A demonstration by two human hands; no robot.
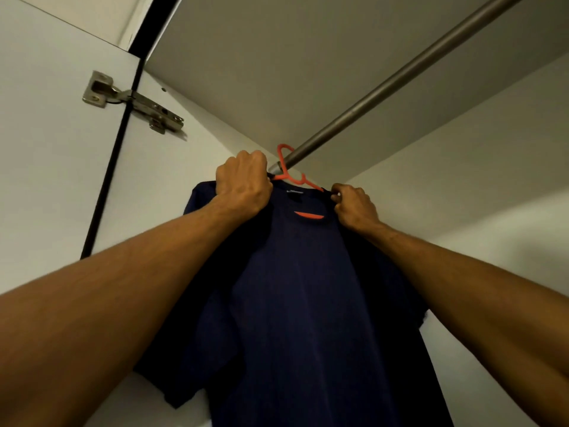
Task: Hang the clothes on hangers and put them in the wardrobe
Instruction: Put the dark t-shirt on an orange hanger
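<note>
Orange hanger (296,179), navy T-shirt (292,288), on the rail (400,78).
My left hand (243,183), right hand (354,208) clutch its shoulders; release next.

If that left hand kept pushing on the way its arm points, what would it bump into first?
Probably the end of the rail, just beyond the knuckles of the left hand gripping the shirt, where the orange hanger hooks on; the wardrobe wall lies right behind. Depth is unclear.
</note>
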